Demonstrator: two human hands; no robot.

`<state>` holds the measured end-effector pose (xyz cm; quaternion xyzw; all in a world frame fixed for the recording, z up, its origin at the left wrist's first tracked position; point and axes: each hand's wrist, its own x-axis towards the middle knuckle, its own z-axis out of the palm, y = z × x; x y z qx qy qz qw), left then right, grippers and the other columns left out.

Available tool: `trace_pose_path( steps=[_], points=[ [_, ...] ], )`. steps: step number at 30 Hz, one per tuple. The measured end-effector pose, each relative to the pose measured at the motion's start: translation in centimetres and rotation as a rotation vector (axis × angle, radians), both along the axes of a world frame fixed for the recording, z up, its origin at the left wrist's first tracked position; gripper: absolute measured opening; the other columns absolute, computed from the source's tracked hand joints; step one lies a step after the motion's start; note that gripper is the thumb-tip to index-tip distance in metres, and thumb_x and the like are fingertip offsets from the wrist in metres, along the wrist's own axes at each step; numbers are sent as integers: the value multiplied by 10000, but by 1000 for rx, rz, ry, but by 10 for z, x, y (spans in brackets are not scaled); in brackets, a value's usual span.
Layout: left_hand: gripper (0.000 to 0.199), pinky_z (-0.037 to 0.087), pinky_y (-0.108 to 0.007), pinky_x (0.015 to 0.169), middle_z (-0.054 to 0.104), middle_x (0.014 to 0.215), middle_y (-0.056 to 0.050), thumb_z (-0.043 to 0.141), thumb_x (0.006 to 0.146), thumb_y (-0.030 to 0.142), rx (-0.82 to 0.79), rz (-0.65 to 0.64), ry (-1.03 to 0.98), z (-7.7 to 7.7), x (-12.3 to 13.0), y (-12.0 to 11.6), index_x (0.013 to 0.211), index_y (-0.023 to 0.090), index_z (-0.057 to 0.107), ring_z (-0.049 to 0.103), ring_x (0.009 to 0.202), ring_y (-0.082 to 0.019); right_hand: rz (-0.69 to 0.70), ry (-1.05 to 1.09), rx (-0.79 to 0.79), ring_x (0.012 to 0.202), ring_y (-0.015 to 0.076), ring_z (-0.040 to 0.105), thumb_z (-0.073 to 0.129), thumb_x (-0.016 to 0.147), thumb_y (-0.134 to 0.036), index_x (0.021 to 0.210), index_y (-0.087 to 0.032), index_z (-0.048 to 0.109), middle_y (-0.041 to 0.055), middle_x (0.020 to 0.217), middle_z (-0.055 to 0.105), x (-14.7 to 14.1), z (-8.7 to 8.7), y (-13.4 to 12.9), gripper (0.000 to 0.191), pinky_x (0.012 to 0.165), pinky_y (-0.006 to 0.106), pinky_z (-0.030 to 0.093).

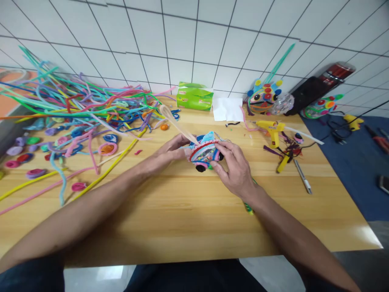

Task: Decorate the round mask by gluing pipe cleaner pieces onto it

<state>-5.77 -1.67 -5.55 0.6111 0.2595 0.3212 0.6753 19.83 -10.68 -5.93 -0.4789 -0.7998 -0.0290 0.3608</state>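
Both hands hold a small craft figure [207, 153] over the wooden table. It has a clear, shiny body trimmed with red, pink and blue pipe cleaner, and black round pieces with pink edges. A bundle of beige pipe cleaners [179, 123] sticks up from it toward the upper left. My left hand [174, 149] grips the figure's left end, its fingertips partly hidden behind. On the right side my right hand [232, 164] is closed around the figure, thumb below and fingers on top. A green and yellow object [248, 207] lies partly under my right wrist.
Loose pipe cleaners [100, 107] and coiled pieces [36, 173] cover the table's left. A green tissue pack [194, 97] and white paper [227, 109] lie near the tiled wall. To the right are a yellow glue gun [272, 129], a utility knife [303, 177] and a finished-looking figure [264, 97].
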Motion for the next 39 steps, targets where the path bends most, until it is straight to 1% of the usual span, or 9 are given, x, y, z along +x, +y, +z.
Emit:
trace_pose_path(
  steps=[3,6,12,18,20,24,31,34,39],
  points=[
    [617,567,-464,1046,702,1395,-109,860,838,471,30,27,131,17,-3,2,1394,277,673,631,1334,-354,35,34,5,1330,332,632,642,1020,-284,1533,-213,533,183,1420,649,-1,-1,0,530,1117,581,557],
    [690,594,-435,942,734,1280,-109,888,802,451,40,72,215,26,5,-4,1408,241,636,693,1178,-320,66,40,28,1317,322,632,649,1017,-275,1531,-217,533,177,1407,646,-3,-1,0,529,1100,569,569],
    [538,542,-307,716,732,1104,-62,800,864,483,44,133,193,21,23,-13,1280,198,612,677,887,-200,68,35,6,1332,323,616,639,1023,-273,1550,-214,520,179,1418,632,-6,-3,-1,544,1106,562,567],
    [550,521,-273,639,716,1027,-47,820,857,486,88,147,186,17,24,-12,1274,193,614,645,823,-176,75,47,22,1323,323,619,642,1020,-264,1546,-204,527,186,1425,629,-6,-4,-2,542,1101,554,571],
    [550,556,-294,692,732,1108,-79,810,872,492,145,172,208,16,25,-13,1291,189,623,680,919,-209,77,50,23,1318,321,624,640,1022,-270,1550,-209,525,183,1421,633,-6,-4,-2,544,1098,555,574],
    [482,596,-387,911,746,1256,-123,755,925,454,336,237,263,13,26,-17,1314,187,653,708,1109,-274,63,56,-12,1321,325,628,623,1030,-285,1567,-234,519,173,1421,639,-6,-5,-3,550,1097,574,570],
    [410,563,-461,1066,765,1287,-146,691,929,340,583,323,383,13,29,-19,1293,150,702,726,1150,-308,66,39,14,1315,323,617,624,1029,-268,1590,-222,491,178,1405,636,-7,-5,-2,578,1080,566,576],
    [390,570,-459,1053,775,1261,-136,698,925,338,577,328,377,13,31,-18,1269,155,714,730,1130,-303,55,42,19,1308,326,621,620,1026,-257,1597,-229,488,174,1391,640,-7,-5,-2,587,1068,565,581],
    [447,588,-437,1009,773,1255,-124,760,923,453,433,344,308,9,31,-19,1273,178,718,730,1123,-297,54,45,-1,1319,336,619,621,1023,-266,1613,-251,474,168,1403,635,-8,-6,-3,608,1077,583,569]
  ],
)
